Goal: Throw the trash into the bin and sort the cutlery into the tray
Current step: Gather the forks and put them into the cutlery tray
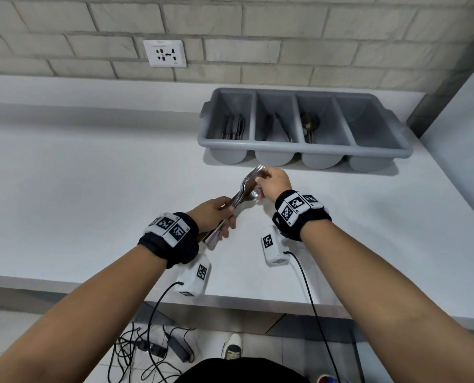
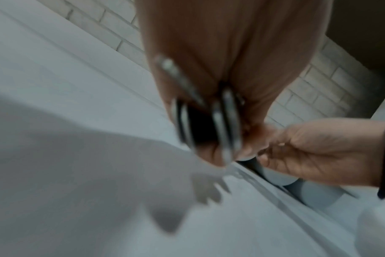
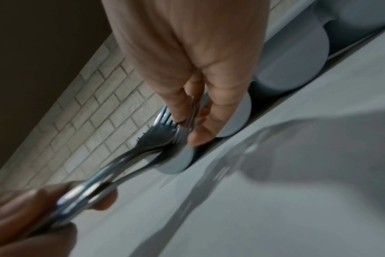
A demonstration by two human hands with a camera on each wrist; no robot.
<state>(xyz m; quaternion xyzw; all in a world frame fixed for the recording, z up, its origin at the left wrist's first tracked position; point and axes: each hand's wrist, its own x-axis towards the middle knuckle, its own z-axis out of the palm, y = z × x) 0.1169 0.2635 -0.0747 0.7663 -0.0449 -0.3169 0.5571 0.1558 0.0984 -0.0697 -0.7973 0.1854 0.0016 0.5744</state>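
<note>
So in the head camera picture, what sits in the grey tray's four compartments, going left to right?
In the grey tray: knives → a compartment of cutlery too dark to identify → spoons → an empty compartment.

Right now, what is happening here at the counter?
A person holds a bundle of forks above the white counter. The left hand grips the handles; the right hand pinches the tine end. The grey tray stands just beyond, three compartments already holding cutlery, the rightmost looking empty.
</note>
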